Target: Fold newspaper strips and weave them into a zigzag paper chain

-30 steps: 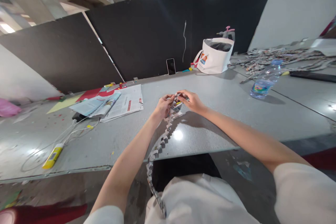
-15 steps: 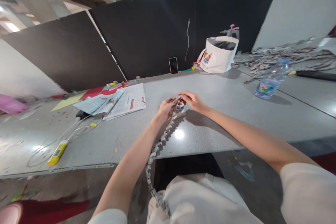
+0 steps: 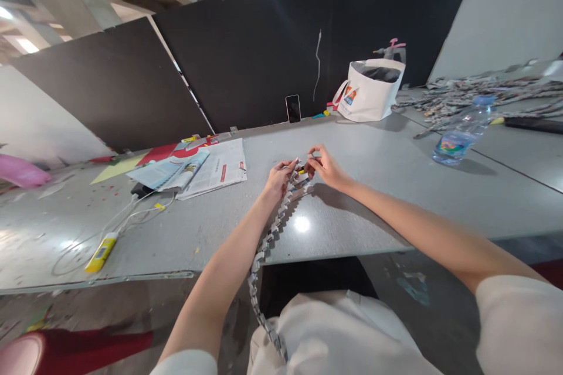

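Note:
A long zigzag chain of folded paper links (image 3: pixel 275 227) runs from the tabletop over its front edge and down onto my lap. My left hand (image 3: pixel 280 180) is closed on the chain's upper end, thumb and fingertips pinching it. Just to the right, my right hand (image 3: pixel 326 167) is held with bent fingers, thumb and forefinger close together; whatever they pinch is too small to make out. Under the hands lie small paper pieces, one of them a pale folded strip (image 3: pixel 301 191) beside the chain.
Left on the grey table (image 3: pixel 373 187) are newspapers (image 3: pixel 215 173), a white cable and a yellow glue stick (image 3: pixel 101 253). A phone (image 3: pixel 292 108) leans on the black partition. To the right stand a white bag (image 3: pixel 369 91) and a water bottle (image 3: pixel 464 132), near many rolled paper strips (image 3: pixel 479 94).
My right hand's fingertips have drawn away from the left hand's, slightly up and right, leaving a gap. The left hand keeps its grip on the chain. The view has shifted slightly.

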Available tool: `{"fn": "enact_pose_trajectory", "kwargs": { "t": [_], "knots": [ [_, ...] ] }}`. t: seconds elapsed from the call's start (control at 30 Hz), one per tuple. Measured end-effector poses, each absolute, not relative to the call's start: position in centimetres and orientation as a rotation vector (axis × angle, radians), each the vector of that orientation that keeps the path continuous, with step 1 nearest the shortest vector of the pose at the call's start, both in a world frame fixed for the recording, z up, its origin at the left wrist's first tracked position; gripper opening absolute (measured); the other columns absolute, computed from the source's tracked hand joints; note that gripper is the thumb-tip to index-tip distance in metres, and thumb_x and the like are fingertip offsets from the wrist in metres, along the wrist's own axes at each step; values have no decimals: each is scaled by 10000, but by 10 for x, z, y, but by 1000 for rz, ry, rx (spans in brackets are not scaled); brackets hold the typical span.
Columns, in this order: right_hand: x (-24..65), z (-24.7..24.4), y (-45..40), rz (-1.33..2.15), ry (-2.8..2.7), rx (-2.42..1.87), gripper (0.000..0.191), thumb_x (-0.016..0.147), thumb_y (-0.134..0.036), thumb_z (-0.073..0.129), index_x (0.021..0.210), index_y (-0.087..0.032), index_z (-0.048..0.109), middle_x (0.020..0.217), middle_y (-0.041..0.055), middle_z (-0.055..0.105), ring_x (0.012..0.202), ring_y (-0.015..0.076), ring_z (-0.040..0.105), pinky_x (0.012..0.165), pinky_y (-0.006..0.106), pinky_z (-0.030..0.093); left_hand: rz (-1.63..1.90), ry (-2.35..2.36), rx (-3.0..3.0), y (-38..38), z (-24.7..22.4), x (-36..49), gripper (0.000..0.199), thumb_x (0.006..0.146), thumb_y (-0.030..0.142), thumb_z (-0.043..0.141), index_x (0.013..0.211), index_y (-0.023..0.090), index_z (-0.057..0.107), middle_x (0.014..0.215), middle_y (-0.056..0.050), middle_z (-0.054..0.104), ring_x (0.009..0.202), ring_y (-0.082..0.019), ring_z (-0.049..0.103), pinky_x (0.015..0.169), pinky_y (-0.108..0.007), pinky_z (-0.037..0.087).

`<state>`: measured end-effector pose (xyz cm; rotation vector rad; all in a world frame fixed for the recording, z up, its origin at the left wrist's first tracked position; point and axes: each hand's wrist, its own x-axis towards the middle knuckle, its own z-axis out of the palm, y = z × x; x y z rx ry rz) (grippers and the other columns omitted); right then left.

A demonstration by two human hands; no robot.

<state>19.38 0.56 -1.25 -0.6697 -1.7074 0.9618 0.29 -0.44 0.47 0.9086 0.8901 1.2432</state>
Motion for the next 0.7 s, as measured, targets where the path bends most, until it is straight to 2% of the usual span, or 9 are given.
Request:
{"fn": "enact_pose_trajectory", "kwargs": {
  "t": [0.23, 0.37, 0.47, 0.57, 0.7],
  "knots": [
    [190, -21, 8, 1058, -1718, -667, 352, 1054, -536, 522, 1176, -255, 348, 831, 9, 730, 635, 181, 700, 675, 347, 562, 1238, 905, 921, -2, 2, -1, 413, 691, 378, 968, 864, 163, 661, 809, -43, 754, 665, -136, 697, 648, -261, 538],
    [192, -19, 12, 992, -1758, -728, 323, 1048, -537, 508, 1136, -228, 480, 843, 34, 723, 668, 189, 682, 701, 357, 541, 1236, 928, 942, 2, -2, -2, 422, 690, 394, 966, 871, 163, 663, 829, -49, 768, 611, -121, 675, 574, -241, 503],
    [196, -18, 13, 886, -1815, -800, 352, 1057, -549, 481, 1010, -212, 575, 753, 3, 641, 645, 170, 598, 679, 326, 477, 1234, 959, 950, 3, -4, -2, 395, 716, 387, 952, 879, 163, 670, 835, -53, 772, 598, -115, 665, 566, -239, 491],
    [198, -18, 14, 832, -1807, -848, 389, 1067, -570, 461, 979, -214, 589, 691, -36, 502, 614, 151, 481, 626, 294, 385, 1238, 955, 944, 2, -3, -1, 370, 731, 366, 946, 875, 160, 674, 838, -55, 767, 635, -121, 679, 620, -249, 515],
    [198, -19, 15, 816, -1771, -836, 462, 1074, -627, 409, 943, -219, 583, 677, -41, 423, 611, 151, 422, 607, 290, 339, 1249, 934, 943, 0, -1, 1, 385, 705, 357, 964, 867, 156, 679, 847, -62, 762, 735, -152, 717, 662, -257, 523]
  ]
}}
